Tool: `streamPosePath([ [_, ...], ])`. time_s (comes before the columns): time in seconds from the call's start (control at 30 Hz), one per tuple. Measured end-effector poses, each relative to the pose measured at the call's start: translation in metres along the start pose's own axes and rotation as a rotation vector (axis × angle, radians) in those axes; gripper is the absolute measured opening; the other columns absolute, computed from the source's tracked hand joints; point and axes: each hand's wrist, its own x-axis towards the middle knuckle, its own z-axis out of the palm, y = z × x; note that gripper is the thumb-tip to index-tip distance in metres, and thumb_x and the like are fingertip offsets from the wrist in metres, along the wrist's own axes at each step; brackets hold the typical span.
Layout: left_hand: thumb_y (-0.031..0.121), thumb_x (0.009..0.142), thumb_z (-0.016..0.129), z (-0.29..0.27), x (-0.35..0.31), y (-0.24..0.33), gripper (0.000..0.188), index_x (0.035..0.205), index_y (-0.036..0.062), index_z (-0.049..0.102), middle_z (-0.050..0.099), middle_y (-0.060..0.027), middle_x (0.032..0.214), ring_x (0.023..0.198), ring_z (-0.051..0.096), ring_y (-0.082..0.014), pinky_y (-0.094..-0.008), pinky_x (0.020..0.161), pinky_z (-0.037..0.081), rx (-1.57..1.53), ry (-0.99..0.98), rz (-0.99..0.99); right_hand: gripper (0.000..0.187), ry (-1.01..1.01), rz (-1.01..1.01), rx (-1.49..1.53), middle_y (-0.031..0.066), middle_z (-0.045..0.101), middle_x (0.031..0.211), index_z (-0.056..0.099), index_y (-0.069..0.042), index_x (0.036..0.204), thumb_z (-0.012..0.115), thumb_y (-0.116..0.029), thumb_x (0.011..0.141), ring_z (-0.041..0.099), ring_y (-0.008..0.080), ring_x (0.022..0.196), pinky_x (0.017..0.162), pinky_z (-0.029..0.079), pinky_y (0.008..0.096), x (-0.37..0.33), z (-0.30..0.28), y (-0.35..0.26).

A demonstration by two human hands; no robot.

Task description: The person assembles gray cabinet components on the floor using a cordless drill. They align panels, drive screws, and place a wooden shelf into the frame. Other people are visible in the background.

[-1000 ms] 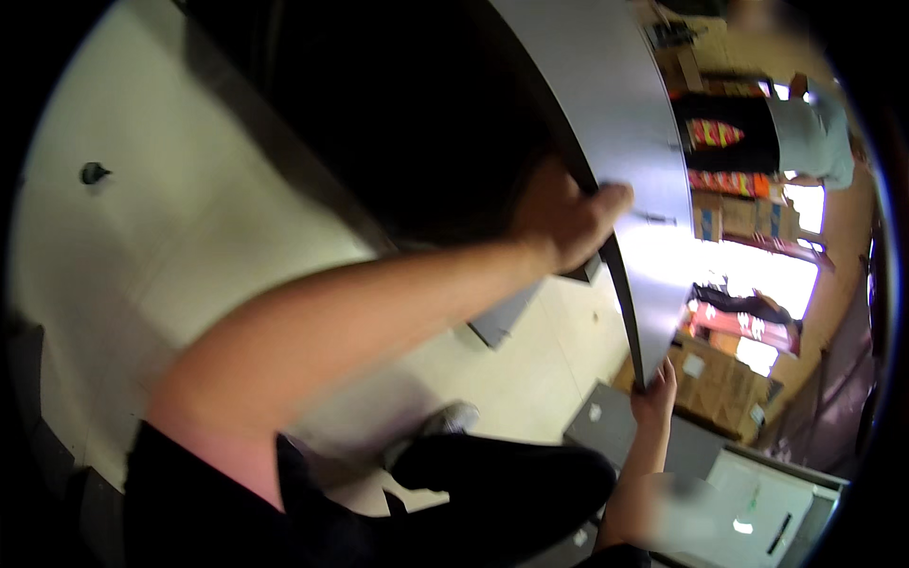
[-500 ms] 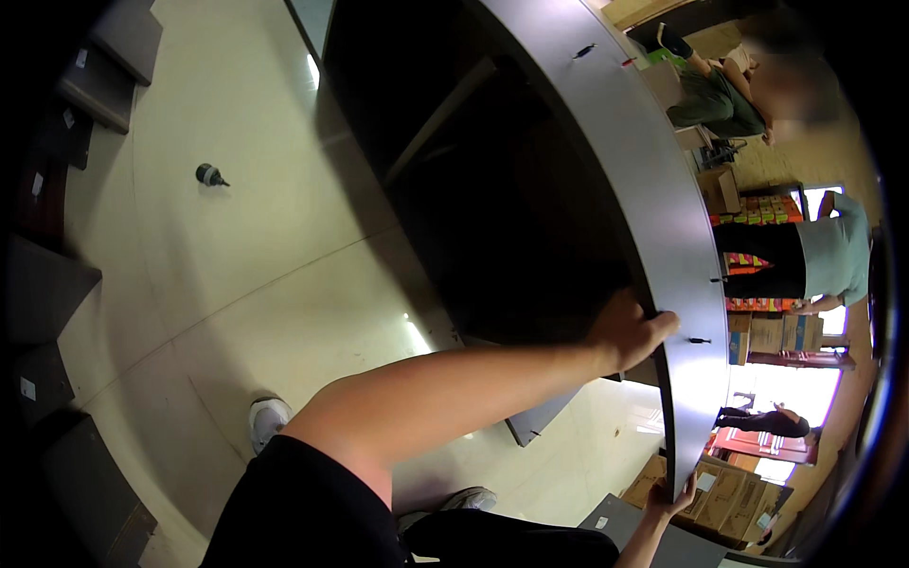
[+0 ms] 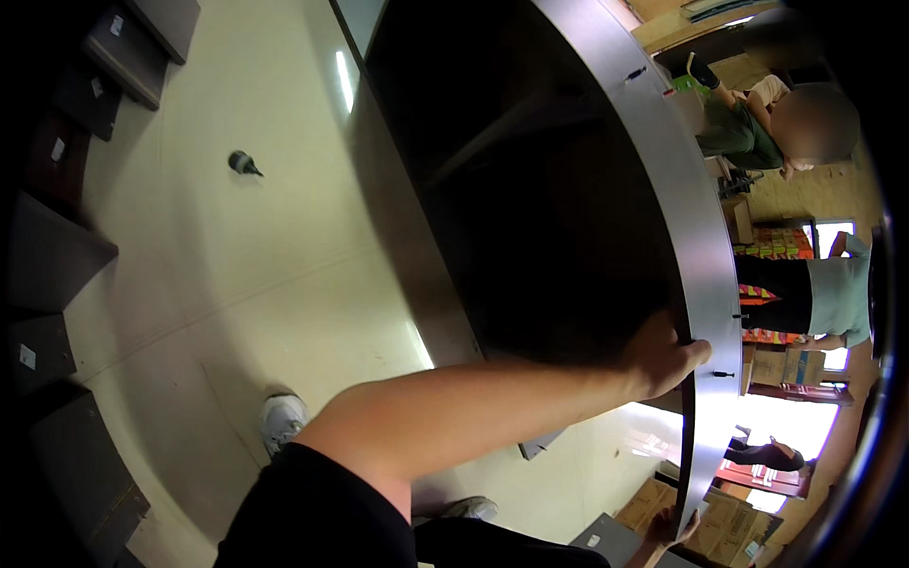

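A large furniture panel [image 3: 696,237] with a silver-grey face and dark edge crosses the right half, attached to or standing against a dark cabinet-like body [image 3: 530,208]. Short black connector pins [image 3: 723,375] stick out of its face. My left hand [image 3: 670,360] is closed over the panel's edge, thumb on the grey face, fingers hidden behind. At the panel's lower end, my right hand [image 3: 672,526] grips the corner, fingers partly hidden.
On the pale tiled floor lies a dark drill-like tool [image 3: 244,163]. Dark boards or boxes [image 3: 66,251] line the left side. Cardboard boxes [image 3: 734,516] sit at lower right. One person sits [image 3: 739,133], another stands [image 3: 805,293], and a third [image 3: 769,456] is farther off.
The whole view has shifted, so floor and panel appear farther right. The panel and both hands also sit slightly lower in the picture. Both hands keep their grip.
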Motion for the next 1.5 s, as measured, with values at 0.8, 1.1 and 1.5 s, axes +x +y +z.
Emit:
streamPosePath([
  [0.8, 0.013, 0.080, 0.064, -0.098, 0.078, 0.114, 0.044, 0.109, -0.0083, 0.039, 0.060, -0.0240, 0.100, 0.090, 0.063, -0.0299, -0.0359, 0.080, 0.049, 0.278, 0.535, 0.373, 0.033, 0.214, 0.067, -0.052, 0.0055, 0.056, 0.066, 0.061, -0.002, 0.102, 0.060, -0.027, 0.080, 0.041, 0.0124, 0.042, 0.035, 0.027, 0.0232, -0.030, 0.059, -0.020],
  [1.1, 0.005, 0.077, 0.054, -0.083, 0.083, 0.080, 0.017, 0.090, -0.0053, 0.051, 0.061, -0.0170, 0.072, 0.062, 0.061, -0.0288, -0.0377, 0.059, 0.048, 0.071, 0.473, 0.500, 0.019, 0.024, -0.072, -0.058, -0.0003, 0.047, 0.060, 0.057, -0.005, 0.091, 0.054, -0.023, 0.087, 0.034, 0.0078, 0.042, 0.037, 0.024, 0.0208, -0.036, 0.077, -0.014],
  [1.5, 0.011, 0.080, 0.054, -0.093, 0.087, 0.084, 0.015, 0.080, -0.0047, 0.052, 0.058, -0.0136, 0.060, 0.054, 0.058, -0.0236, -0.0401, 0.053, 0.044, 0.114, 0.519, 0.425, 0.024, -0.087, 0.208, 0.297, 0.0080, 0.056, 0.070, 0.056, 0.002, 0.099, 0.050, -0.019, 0.088, 0.043, 0.0084, 0.042, 0.037, 0.033, 0.0215, -0.031, 0.084, -0.015],
])
